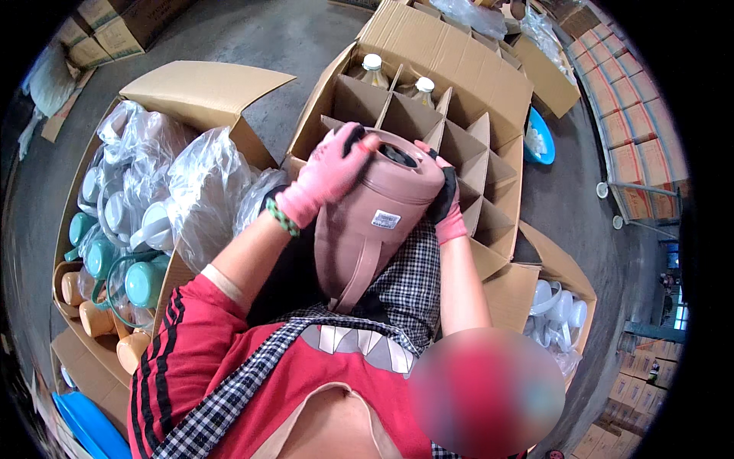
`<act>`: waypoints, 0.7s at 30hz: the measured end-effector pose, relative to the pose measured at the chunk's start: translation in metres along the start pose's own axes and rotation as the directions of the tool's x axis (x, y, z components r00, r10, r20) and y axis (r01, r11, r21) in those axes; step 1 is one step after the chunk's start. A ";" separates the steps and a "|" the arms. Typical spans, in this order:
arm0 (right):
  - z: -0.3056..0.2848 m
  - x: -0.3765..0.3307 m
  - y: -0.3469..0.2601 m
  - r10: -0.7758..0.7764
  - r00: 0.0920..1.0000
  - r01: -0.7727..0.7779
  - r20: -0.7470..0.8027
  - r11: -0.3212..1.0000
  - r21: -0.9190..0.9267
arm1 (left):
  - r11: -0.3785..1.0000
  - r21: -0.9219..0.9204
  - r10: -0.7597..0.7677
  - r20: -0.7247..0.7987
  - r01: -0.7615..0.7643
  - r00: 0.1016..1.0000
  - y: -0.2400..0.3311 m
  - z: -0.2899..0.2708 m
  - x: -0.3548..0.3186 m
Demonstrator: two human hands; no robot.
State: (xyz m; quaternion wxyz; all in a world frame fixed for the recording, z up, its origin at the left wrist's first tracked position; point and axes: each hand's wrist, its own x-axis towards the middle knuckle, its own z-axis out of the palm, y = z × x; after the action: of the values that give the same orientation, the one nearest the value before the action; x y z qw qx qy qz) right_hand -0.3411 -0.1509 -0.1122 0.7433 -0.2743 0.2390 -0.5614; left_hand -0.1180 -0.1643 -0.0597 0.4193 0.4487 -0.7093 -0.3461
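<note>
A large dusty-pink jug is held over my lap, its top tilted away from me. A strap-like handle runs down its near side, beside a small white label. The round mouth at the top looks dark inside. My left hand, in a pink glove with black fingertips, is closed round the left of the jug's collar, thumb near the mouth. On the collar's right side, my gloved right hand grips too, with some fingers hidden behind the jug. Just beyond stands an open carton with cardboard dividers.
Clear bottles with white caps stand in the divided carton's far cells. At left, another carton holds plastic bags and teal, peach and white handled lids. More white parts lie in a box at right, and a blue basin sits beyond.
</note>
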 end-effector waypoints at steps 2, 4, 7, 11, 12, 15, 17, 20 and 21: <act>-0.013 0.006 -0.002 0.020 1.000 -0.020 -0.001 0.999 0.025 | 0.988 0.154 -0.022 -0.010 0.023 1.000 0.031 0.002 -0.013; 0.009 0.001 0.004 -0.048 0.997 0.045 -0.052 0.997 -0.058 | 0.999 0.007 -0.038 0.054 0.037 0.998 0.013 -0.001 -0.013; 0.047 -0.023 0.017 -0.293 0.933 0.191 -0.208 0.894 -0.405 | 0.809 -0.573 0.064 0.314 0.135 0.947 -0.049 -0.016 0.014; 0.025 -0.016 -0.008 -0.328 0.895 0.074 -0.304 0.779 -0.623 | 0.945 0.048 0.305 0.239 -0.325 0.922 -0.045 -0.030 0.025; 0.020 -0.004 -0.018 -0.322 0.857 0.061 -0.404 0.839 -0.540 | 1.000 -0.007 0.013 0.136 -0.012 0.991 -0.031 -0.018 0.023; -0.012 0.015 -0.026 0.061 0.994 -0.077 -0.094 0.980 -0.184 | 0.988 0.127 0.076 0.052 -0.082 0.996 0.008 0.008 0.001; 0.053 -0.009 -0.003 -0.208 0.950 0.024 -0.234 0.795 -0.606 | 0.954 -0.298 0.005 0.142 0.037 0.990 -0.036 -0.003 0.013; 0.067 -0.029 -0.002 -0.340 0.915 0.046 -0.215 0.619 -0.784 | 0.851 -0.303 -0.355 0.270 0.429 0.895 -0.047 -0.025 0.025; 0.060 -0.021 -0.011 -0.396 0.859 0.040 -0.325 0.684 -0.728 | 0.991 -0.031 -0.131 0.024 0.132 0.991 -0.043 -0.016 0.022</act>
State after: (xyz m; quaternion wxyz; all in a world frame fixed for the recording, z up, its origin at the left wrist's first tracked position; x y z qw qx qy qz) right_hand -0.3142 -0.1243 -0.0599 0.4301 -0.4213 0.5657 -0.5634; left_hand -0.0937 -0.2016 -0.0843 0.3950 0.4837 -0.6770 -0.3895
